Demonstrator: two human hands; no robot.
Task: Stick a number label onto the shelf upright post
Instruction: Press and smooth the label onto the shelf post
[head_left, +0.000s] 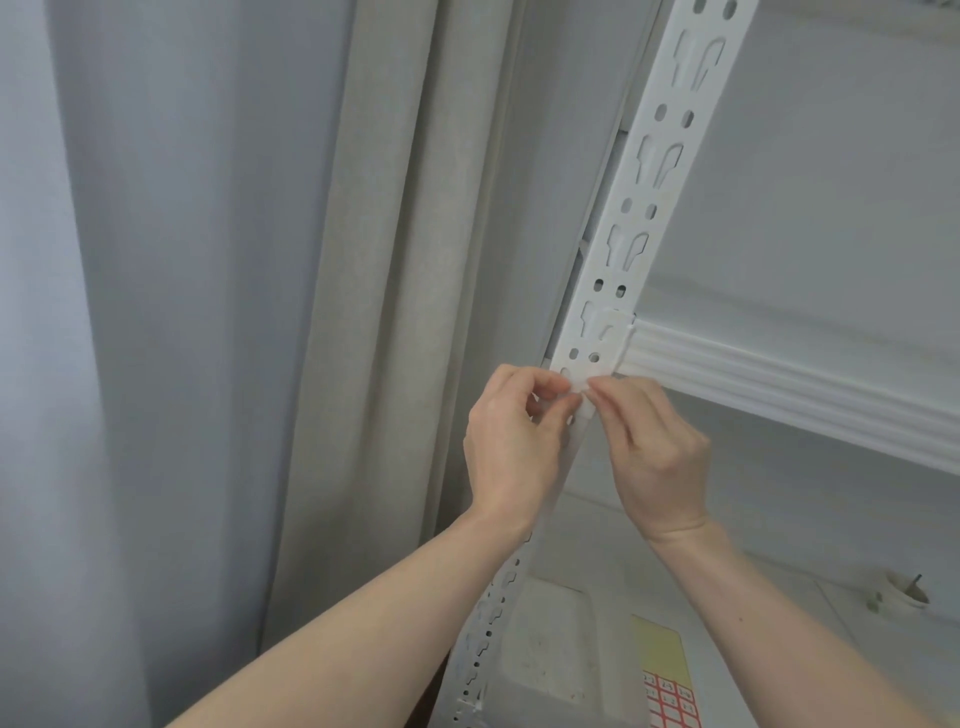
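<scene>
A white perforated shelf upright post (647, 182) runs from the top right down to the bottom middle. Both hands meet in front of it, just below the shelf beam joint. My left hand (511, 441) and my right hand (652, 447) pinch a small pale label (581, 389) between fingertips, held against or just off the post face; I cannot tell which. The label's print is hidden. A yellow sheet of red-bordered number labels (667, 686) lies low on the lower shelf.
A white ribbed shelf beam (779, 379) joins the post on the right. Grey and beige curtains (337, 312) hang to the left. A white plastic container (545, 649) sits on the lower shelf beside the label sheet. A small round object (906, 592) lies at the far right.
</scene>
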